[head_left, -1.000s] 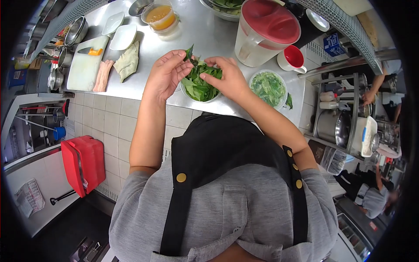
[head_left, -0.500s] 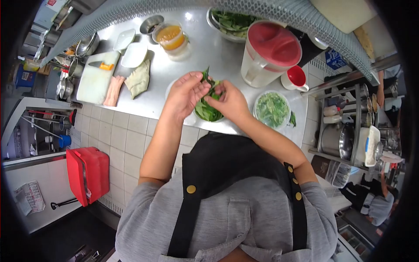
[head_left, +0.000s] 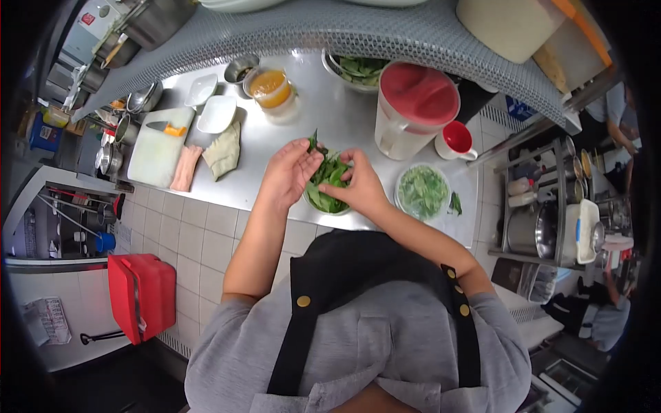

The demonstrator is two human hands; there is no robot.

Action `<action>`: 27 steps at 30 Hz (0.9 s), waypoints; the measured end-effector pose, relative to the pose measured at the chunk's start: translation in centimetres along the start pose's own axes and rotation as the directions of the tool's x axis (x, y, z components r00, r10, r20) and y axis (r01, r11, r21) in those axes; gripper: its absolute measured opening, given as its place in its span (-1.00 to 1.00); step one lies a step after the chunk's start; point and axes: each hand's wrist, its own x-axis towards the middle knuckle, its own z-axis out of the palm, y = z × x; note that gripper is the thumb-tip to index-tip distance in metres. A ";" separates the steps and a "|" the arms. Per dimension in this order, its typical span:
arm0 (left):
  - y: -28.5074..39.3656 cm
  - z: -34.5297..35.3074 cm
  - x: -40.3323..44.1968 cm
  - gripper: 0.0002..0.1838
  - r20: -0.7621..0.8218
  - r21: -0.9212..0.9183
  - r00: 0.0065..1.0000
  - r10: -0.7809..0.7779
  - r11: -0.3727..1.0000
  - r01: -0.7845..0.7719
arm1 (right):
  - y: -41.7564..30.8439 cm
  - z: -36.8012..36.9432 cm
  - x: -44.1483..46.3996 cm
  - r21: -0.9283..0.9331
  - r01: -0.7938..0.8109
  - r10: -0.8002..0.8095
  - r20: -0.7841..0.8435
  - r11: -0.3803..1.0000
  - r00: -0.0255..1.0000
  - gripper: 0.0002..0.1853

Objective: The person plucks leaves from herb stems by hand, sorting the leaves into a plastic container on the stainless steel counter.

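Note:
My left hand (head_left: 291, 172) holds a dark green leaf sprig (head_left: 314, 142) between thumb and fingertips, above the left side of a round container. Green leaves (head_left: 326, 184) fill that container, near the table's front edge. At its right side is my right hand (head_left: 358, 184), thumb and fingers bent over the leaves; whether a leaf is pinched there is too small to tell. A second round container (head_left: 423, 192), with leaves in pale liquid, stands right of my right hand. One loose leaf bunch (head_left: 455, 203) lies beside it.
Behind stand a red-lidded pitcher (head_left: 415, 110), a red-lined mug (head_left: 455, 141), a bowl of leaves (head_left: 358, 71) and an orange-filled tub (head_left: 269, 88). Leftward lie a cutting board with knife (head_left: 157, 151), meat (head_left: 186, 168) and a folded cloth (head_left: 223, 151). A mesh shelf (head_left: 310, 31) overhangs.
The camera view has shifted, so the table sits lower and more shelf shows. Both hands stay over the leaf container, and my right hand's fingers have spread a little from the left hand.

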 end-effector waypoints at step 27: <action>1.1 -0.8 0.3 -0.72 -0.063 0.125 0.967 0.248 0.963 -0.239 | 2.6 -0.3 -0.3 0.488 -0.303 0.231 0.203 0.818 0.951 -0.86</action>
